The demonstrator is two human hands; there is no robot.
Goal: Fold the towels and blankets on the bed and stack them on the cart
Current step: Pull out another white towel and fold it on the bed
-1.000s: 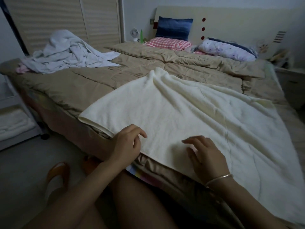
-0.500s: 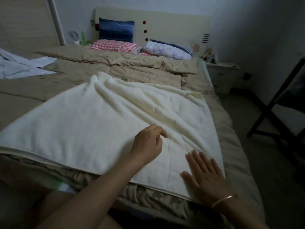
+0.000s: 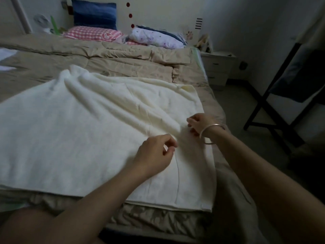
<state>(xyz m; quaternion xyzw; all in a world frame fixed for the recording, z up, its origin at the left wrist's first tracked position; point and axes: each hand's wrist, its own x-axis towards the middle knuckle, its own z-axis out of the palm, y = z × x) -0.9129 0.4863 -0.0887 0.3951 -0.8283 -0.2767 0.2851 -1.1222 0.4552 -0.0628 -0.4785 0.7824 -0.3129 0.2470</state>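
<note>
on the bed [image 3: 123, 55] the cream towel [image 3: 79, 129] lies spread near the foot edge, seemingly doubled once and wrinkled. your right hand [image 3: 198, 125] pinches a ridge of it, and your left hand [image 3: 154, 154] is curled on it, though i can't tell its grip. further folds and the cart stacking look undone.

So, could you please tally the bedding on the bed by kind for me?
Pillows: 3 (blue pillow, pink checked pillow, white floral pillow)
Cream blanket: 1
Tan quilt: 1
Pale cloth at the left edge: 1
Total: 6
</note>
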